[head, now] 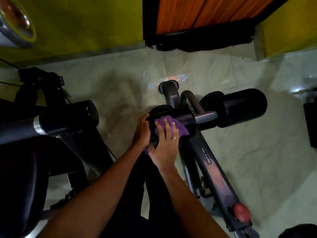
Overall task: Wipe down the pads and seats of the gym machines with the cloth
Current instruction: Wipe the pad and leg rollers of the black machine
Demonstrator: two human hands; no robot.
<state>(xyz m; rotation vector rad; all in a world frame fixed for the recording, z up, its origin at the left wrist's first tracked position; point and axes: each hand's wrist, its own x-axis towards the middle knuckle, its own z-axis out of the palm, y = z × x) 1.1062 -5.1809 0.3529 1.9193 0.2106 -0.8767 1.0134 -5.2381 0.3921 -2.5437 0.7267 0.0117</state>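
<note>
A purple cloth lies over the near black roller pad of a grey Welcare machine. My right hand presses the cloth onto the pad, its fingers spread across the fabric. My left hand grips the left end of the same pad, with its fingers curled over the edge. A second roller pad sits on the same bar to the right. Part of the cloth hangs below my hands.
Another machine with a black roller pad and a dark seat stands at the left. A red knob sticks out of the grey frame near me. Pale floor tiles lie around; a yellow wall and an orange door are beyond.
</note>
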